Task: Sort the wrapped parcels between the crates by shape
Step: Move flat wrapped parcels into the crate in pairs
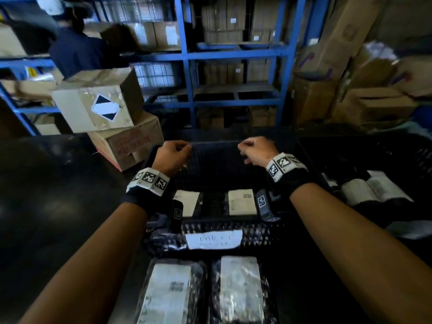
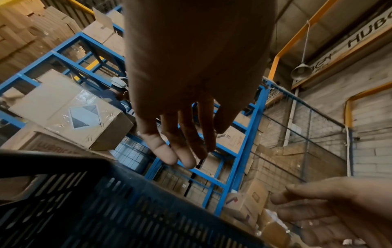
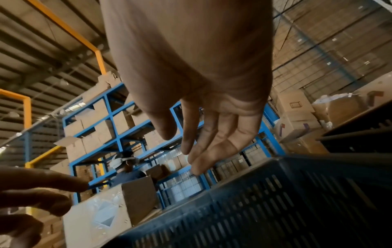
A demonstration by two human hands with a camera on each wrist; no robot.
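A black slotted crate (image 1: 215,143) stands in front of me, with a white handwritten label (image 1: 214,239) on its near wall. Two flat wrapped parcels (image 1: 187,202) (image 1: 242,202) lie inside it. Two more flat parcels (image 1: 168,295) (image 1: 240,293) lie nearer to me. My left hand (image 1: 174,155) and right hand (image 1: 256,152) hover at the crate's far rim, apart from each other. In the wrist views the left hand (image 2: 180,151) and right hand (image 3: 201,151) have relaxed fingers above the rim (image 2: 106,209) (image 3: 275,201) and hold nothing.
A second black crate (image 1: 397,150) on the right holds rolled, rounded parcels (image 1: 374,188). Stacked cardboard boxes (image 1: 98,106) sit at the left behind the crate. Blue shelving (image 1: 189,54) full of boxes rises beyond, and another person (image 1: 77,47) stands there.
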